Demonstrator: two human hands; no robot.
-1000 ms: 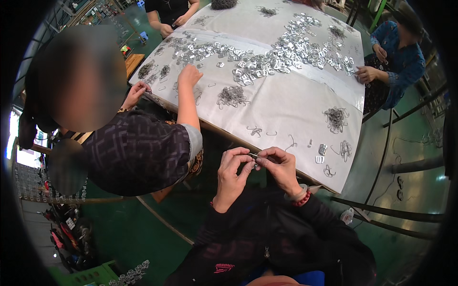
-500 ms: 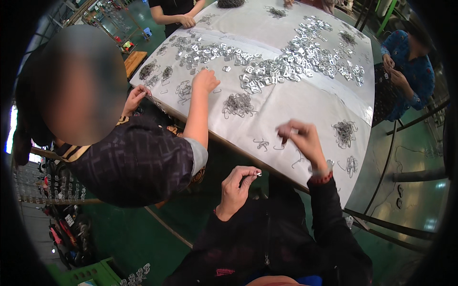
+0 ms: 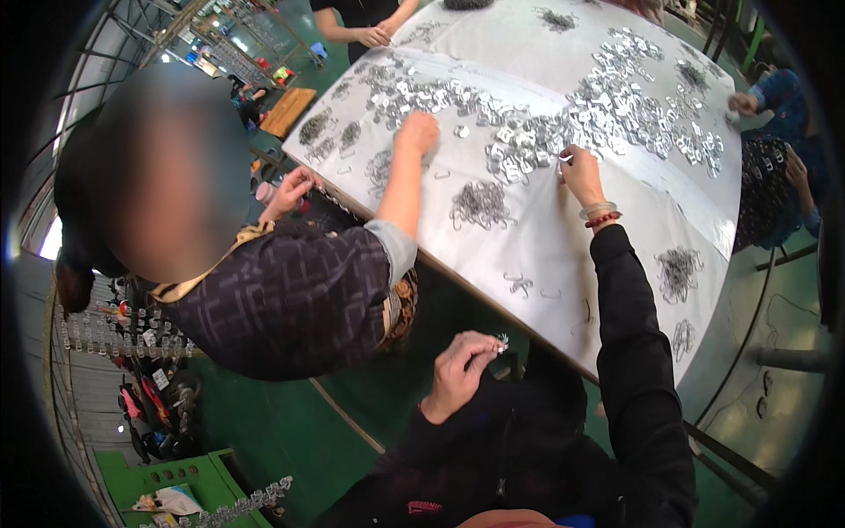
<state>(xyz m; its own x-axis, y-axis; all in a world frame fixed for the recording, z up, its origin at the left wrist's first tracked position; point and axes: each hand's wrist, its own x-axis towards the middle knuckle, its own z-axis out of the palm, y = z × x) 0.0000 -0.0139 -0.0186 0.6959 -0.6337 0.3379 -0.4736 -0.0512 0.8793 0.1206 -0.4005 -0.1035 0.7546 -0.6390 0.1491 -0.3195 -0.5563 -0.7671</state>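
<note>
My left hand [image 3: 459,370] stays low near my lap, below the table edge, pinching a small shiny metal piece [image 3: 502,341] between its fingertips. My right hand [image 3: 581,173] is stretched far out over the white-covered table [image 3: 616,264], fingertips touching the band of small silvery metal parts [image 3: 546,132] spread across it. A bead bracelet [image 3: 600,214] circles that wrist. Whether the right fingers hold a part I cannot tell.
A person in a dark patterned shirt [image 3: 290,295] sits close at my left, one hand [image 3: 415,132] reaching into the same parts. Dark wire bundles [image 3: 480,204] lie in piles on the cloth. Other people's hands work at the far [image 3: 374,35] and right [image 3: 746,104] edges.
My two hands were together at the table edge; the right hand has left the left one and reached forward across the table to the silvery parts. The left hand stayed, still pinching its piece.
</note>
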